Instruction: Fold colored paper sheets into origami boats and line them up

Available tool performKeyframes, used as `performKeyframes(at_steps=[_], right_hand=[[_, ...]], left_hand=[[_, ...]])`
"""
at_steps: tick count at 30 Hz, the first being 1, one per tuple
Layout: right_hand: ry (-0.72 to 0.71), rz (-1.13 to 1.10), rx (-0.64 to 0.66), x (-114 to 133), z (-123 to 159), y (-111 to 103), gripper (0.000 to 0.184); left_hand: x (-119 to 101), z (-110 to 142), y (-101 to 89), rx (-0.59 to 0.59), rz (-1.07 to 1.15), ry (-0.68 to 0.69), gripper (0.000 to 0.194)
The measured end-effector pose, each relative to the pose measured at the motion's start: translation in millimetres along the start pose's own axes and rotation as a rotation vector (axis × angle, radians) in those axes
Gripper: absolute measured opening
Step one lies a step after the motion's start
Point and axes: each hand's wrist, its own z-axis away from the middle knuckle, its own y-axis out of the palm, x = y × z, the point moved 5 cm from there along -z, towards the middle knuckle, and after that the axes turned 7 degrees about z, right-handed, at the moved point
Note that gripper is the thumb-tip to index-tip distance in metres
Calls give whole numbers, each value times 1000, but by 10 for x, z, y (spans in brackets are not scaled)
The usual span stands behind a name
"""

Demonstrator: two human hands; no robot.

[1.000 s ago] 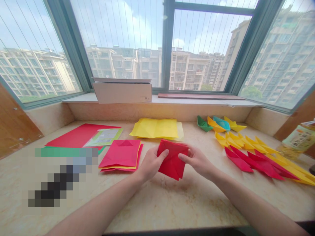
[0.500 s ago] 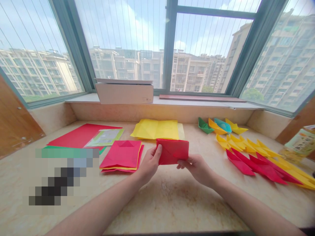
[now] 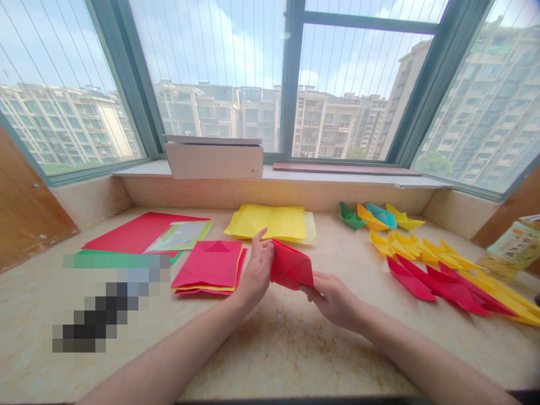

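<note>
A folded red paper [image 3: 292, 266] is held up above the counter, tilted with its right side lower. My left hand [image 3: 258, 271] is at its left edge, one finger pointing up and the others bent against the paper. Pinched at the lower right corner, the paper is also in my right hand [image 3: 333, 292]; part of that grip is hidden behind it. Left of my left hand lies a stack of folded red and yellow papers [image 3: 208, 264]. Yellow sheets [image 3: 270, 221] lie flat beyond my hands.
On the right stand folded paper boats: red ones [image 3: 439, 287], yellow ones [image 3: 413, 246] and a green one [image 3: 352, 216]. Red sheets [image 3: 126, 233] and a clear packet [image 3: 181, 235] lie at the left. A white box [image 3: 215, 160] sits on the sill. Part of the left counter is pixelated.
The red paper has tilted, its right side going down and turning. My left thumb has come off its front face and a finger now points up. My right hand has moved slightly lower.
</note>
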Motion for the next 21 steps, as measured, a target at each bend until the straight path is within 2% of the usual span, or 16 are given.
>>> performKeyframes(at_steps=[3, 5, 7, 10, 15, 18, 21], right_hand=[[30, -32, 27, 28, -6, 25, 20], [60, -72, 27, 54, -18, 20, 18], [90, -104, 16, 77, -30, 2, 17], [133, -141, -5, 94, -40, -22, 17], [205, -210, -38, 29, -36, -25, 21], [255, -269, -145, -56, -26, -69, 26], [336, -342, -326, -139, 4, -148, 29]], left_hand=[[-97, 4, 6, 48, -197, 237, 39], [-135, 18, 36, 115, -251, 304, 34], [-138, 26, 50, 136, -237, 258, 34], [-136, 39, 53, 104, -220, 169, 36], [-140, 43, 84, 138, -296, 168, 35], [-120, 26, 69, 115, -314, 151, 32], [-102, 37, 89, 137, -257, 110, 31]])
